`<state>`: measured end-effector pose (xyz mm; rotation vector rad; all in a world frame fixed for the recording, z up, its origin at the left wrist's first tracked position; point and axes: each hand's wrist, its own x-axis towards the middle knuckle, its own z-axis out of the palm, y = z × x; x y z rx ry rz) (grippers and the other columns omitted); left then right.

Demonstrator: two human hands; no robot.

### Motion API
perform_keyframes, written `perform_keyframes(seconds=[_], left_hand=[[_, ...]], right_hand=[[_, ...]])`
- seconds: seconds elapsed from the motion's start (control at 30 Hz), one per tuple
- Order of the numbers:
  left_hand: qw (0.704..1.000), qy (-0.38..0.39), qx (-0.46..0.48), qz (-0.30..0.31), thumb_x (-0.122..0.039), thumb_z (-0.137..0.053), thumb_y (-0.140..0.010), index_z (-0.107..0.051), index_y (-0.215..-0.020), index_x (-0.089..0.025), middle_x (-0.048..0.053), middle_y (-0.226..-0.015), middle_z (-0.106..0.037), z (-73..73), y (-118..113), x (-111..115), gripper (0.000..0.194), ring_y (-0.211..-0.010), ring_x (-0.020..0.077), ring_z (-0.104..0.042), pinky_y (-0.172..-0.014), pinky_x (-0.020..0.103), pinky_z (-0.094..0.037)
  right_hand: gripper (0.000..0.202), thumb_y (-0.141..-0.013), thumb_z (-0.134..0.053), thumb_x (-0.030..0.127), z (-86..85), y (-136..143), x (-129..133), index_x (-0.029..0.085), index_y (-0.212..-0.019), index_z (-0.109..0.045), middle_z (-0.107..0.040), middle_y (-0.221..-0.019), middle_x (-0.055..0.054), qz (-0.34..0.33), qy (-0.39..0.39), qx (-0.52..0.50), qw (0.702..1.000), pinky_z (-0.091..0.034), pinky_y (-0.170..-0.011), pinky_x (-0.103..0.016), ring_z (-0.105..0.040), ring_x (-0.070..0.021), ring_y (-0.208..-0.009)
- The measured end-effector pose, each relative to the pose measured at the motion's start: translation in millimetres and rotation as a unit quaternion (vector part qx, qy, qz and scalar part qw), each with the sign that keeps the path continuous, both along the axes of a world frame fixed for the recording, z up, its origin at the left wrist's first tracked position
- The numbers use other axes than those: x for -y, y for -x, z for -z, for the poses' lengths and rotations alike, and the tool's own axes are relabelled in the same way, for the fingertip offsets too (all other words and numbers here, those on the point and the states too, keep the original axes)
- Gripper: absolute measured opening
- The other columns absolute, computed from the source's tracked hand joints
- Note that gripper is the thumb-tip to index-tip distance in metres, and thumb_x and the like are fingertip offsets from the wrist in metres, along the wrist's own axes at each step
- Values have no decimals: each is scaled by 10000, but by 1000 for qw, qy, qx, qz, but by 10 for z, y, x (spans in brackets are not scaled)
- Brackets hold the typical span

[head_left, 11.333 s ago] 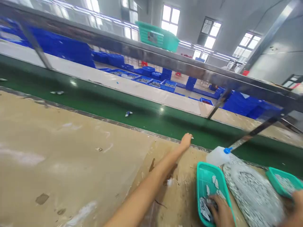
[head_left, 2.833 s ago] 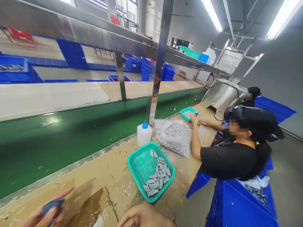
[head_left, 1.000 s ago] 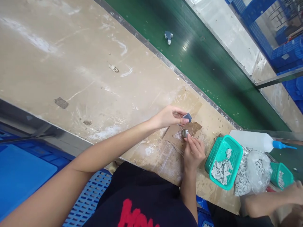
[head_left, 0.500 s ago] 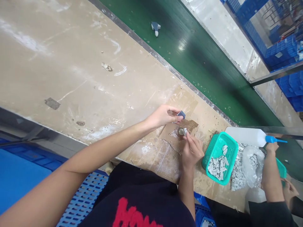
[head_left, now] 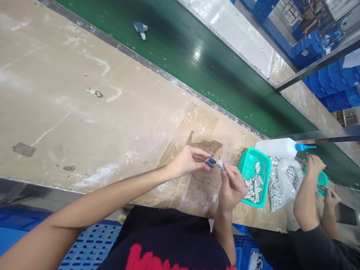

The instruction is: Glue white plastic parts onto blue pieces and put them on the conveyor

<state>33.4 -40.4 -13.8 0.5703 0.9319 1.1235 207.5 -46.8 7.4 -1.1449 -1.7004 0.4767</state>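
Observation:
Between the thumb and fingers of my left hand [head_left: 192,161] is a small dark blue-grey plastic piece [head_left: 210,162] with a notched end toward the right. My right hand [head_left: 232,187] pinches a small white plastic piece [head_left: 219,165]. The two pieces are held end to end, very close; whether they touch I cannot tell. Both hands hover over a brown cardboard patch [head_left: 206,145] on the worktable. Just right of my right hand stands a green basket [head_left: 249,162] with white pieces in it.
A white bottle with a blue nozzle [head_left: 277,147] lies behind a plastic bag of small white parts [head_left: 277,187]. At the far right a co-worker's hand [head_left: 315,164] is over another green basket. A blue-and-white assembled part [head_left: 140,30] lies on the green belt [head_left: 174,48].
My hands have come together, bringing the white piece up to the blue-grey piece, which has turned to show its notched end. The view has shifted right. The co-worker's hand has left the bottle's nozzle.

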Motion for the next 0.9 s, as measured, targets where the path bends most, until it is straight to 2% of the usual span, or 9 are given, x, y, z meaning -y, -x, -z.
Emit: perform_keyframes(seconds=[0.2,0.37,0.57,0.7,0.83,0.9], left_hand=[[999,-33,8,-26,-178,-885,-547,-751,-776,-133,75,-838,-753,-60,-44,57,269,-783,236,-739,-838,369,-623],[996,-49,-44,-55,-195,-839,-613,-754,-773,-143,74,-840,-745,-113,-46,97,188,-796,231,-739,-793,321,-627],[998,-8,-62,-17,-290,-905,-576,-744,-807,-135,87,-799,-764,-141,44,99,322,-776,241,-734,-766,308,-601],[998,-1,-63,6,-347,-927,-565,-740,-801,-136,79,-765,-755,-119,91,81,368,-741,226,-719,-710,280,-577],[999,13,-11,49,-371,-926,-597,-707,-781,-135,71,-749,-733,-114,134,40,371,-729,190,-700,-688,242,-557],[998,28,39,46,-349,-908,-640,-711,-908,-155,56,-801,-727,-138,167,14,385,-741,177,-698,-721,252,-571]], right_hand=[[309,-911,-642,134,-28,35,12,331,-1119,-758,-744,-892,-28,-62,23,17,998,-588,-714,-364,-702,-192,-818],[484,-920,-545,22,-17,105,39,377,-1205,-709,-724,-946,-25,-69,-8,52,996,-588,-736,-343,-688,-174,-871],[530,-935,-500,13,-6,171,78,378,-1288,-655,-719,-958,-35,-80,-1,71,994,-595,-753,-325,-685,-165,-889],[514,-935,-497,18,-43,236,113,346,-1297,-655,-727,-963,-48,-60,-20,103,993,-591,-755,-313,-684,-167,-897],[459,-943,-486,38,-177,276,17,301,-1259,-690,-756,-941,-51,-77,-25,135,988,-593,-749,-283,-700,-158,-854],[408,-953,-503,76,-263,242,-67,288,-1237,-705,-769,-977,-47,-100,14,140,985,-595,-776,-265,-717,-153,-875]])
